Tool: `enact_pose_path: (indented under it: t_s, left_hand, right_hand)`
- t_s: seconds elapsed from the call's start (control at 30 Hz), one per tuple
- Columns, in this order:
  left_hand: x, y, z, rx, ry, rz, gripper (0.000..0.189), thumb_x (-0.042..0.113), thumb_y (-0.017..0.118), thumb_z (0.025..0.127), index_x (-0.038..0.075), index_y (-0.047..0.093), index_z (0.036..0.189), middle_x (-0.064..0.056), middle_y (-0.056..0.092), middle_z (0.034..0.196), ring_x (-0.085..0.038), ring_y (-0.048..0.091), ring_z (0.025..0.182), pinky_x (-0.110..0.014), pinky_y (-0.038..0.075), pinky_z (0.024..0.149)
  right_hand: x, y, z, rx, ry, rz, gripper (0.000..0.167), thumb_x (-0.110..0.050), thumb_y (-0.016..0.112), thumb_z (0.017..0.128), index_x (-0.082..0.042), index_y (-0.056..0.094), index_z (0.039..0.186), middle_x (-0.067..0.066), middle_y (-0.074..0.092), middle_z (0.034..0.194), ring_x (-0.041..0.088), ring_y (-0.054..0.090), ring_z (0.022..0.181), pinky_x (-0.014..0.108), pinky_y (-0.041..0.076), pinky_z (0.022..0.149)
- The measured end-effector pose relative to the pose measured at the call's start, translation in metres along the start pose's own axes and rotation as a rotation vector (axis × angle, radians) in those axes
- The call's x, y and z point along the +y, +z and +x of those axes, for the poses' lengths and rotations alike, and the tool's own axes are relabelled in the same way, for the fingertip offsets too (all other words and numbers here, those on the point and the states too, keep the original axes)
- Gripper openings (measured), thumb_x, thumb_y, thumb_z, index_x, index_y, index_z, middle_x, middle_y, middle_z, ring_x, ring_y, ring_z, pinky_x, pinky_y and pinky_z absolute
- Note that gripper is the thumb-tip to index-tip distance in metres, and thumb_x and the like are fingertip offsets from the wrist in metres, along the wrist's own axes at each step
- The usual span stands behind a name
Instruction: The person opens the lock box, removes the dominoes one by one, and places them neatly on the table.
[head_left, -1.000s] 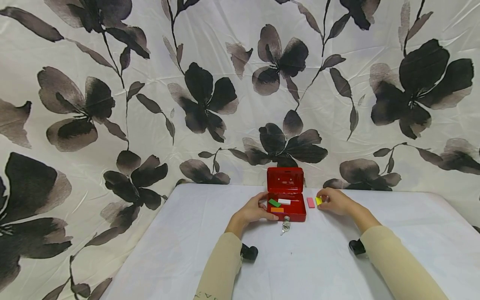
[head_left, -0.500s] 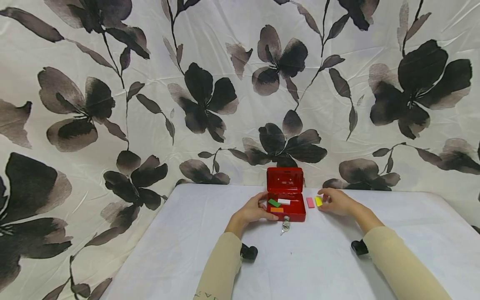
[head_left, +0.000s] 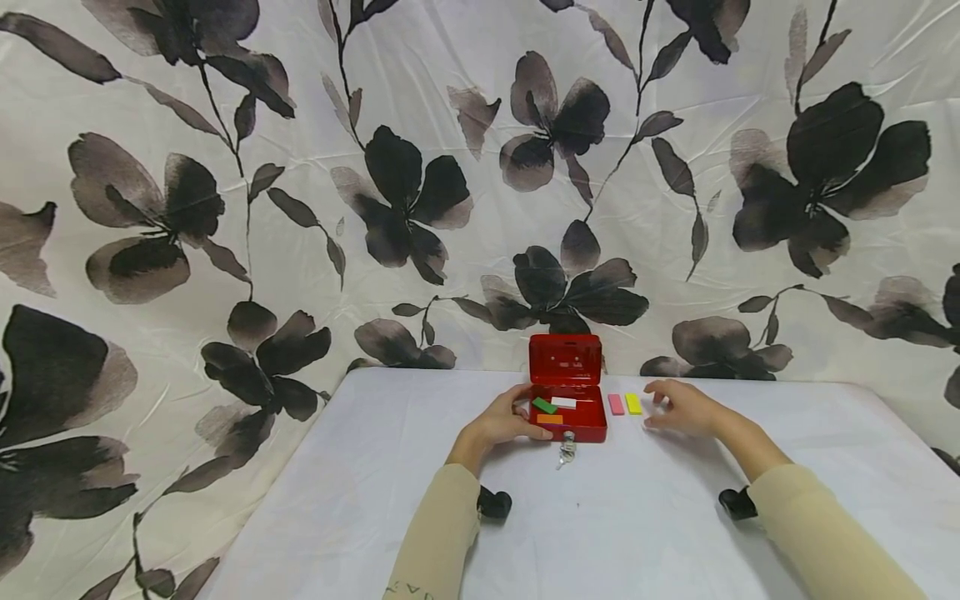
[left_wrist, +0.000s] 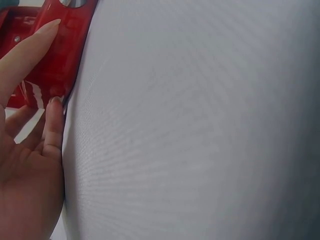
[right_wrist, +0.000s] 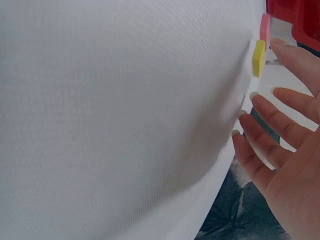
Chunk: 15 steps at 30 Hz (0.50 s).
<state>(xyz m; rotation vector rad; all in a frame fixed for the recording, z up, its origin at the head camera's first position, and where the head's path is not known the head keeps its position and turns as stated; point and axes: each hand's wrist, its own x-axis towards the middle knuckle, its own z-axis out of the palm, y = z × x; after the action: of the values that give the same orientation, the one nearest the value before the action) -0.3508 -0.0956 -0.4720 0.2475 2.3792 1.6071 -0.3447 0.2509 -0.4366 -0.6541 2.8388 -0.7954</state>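
Box (head_left: 589, 417) in grip of left hand (head_left: 501, 421), probably for steadiness; yellow block (head_left: 633, 404) beside right hand (head_left: 686, 409) with spread, empty fingers.

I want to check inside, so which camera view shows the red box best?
The head view: the red box shows nearly whole, open, with a green block, a white block and an orange block inside. The left wrist view has only part, held by the left hand; the right wrist view, even less.
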Motion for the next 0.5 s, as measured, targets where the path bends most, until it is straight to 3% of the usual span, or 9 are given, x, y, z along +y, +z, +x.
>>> enact_pose_path:
  t_s: [0.2, 0.5]
  left_hand:
    - [0.002, 0.000, 0.000, -0.009, 0.010, -0.006, 0.088, 0.019, 0.091, 0.078, 0.018, 0.045, 0.154, -0.004, 0.054, 0.144, -0.027, 0.046, 0.124, -0.046, 0.052, 0.099]
    - [0.002, 0.000, -0.002, 0.001, -0.007, 0.005, 0.090, 0.019, 0.092, 0.076, 0.016, 0.045, 0.153, -0.004, 0.056, 0.141, -0.025, 0.051, 0.112, -0.041, 0.055, 0.093]
  right_hand:
    - [-0.007, 0.000, -0.003, 0.013, -0.028, 0.003, 0.057, -0.020, 0.079, 0.090, 0.010, 0.055, 0.133, 0.022, 0.064, 0.114, 0.035, 0.060, 0.100, 0.056, 0.051, 0.091]
    - [-0.027, 0.003, 0.000, 0.024, -0.085, 0.012, 0.052, -0.021, 0.076, 0.093, 0.007, 0.058, 0.132, 0.021, 0.064, 0.120, 0.036, 0.061, 0.106, 0.055, 0.053, 0.092]
